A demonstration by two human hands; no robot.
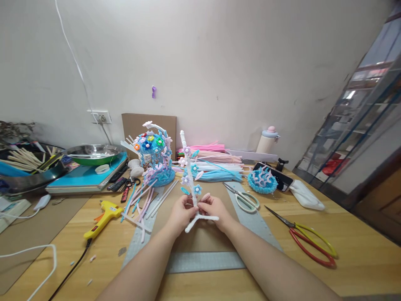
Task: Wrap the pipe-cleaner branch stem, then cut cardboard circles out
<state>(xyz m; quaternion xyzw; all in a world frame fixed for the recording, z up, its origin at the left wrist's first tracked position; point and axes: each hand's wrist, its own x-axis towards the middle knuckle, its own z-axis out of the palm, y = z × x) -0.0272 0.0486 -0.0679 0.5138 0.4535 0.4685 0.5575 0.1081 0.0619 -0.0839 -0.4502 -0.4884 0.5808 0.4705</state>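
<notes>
A white wrapped stem (189, 167) with small pink, lilac and blue flowers and leaves stands upright between my hands, its forked white base pointing toward me. My left hand (181, 215) is closed round the lower stem from the left. On the right, my right hand (216, 211) pinches the same stem near the fork, with a pink leaf just above its fingers. Both hands are over a brown board (206, 246) lying on a grey cutting mat (203, 262). Fingertips behind the stem are partly hidden.
A yellow glue gun (105, 217) and loose pipe cleaners lie left. Behind stands a flowered blue ornament (164, 175). Pale-handled scissors (246, 200), red-and-yellow scissors (310, 240), a blue fluffy piece (262, 179) and a white packet (307, 195) are right. Pipe-cleaner bundles (219, 173) lie behind the stem.
</notes>
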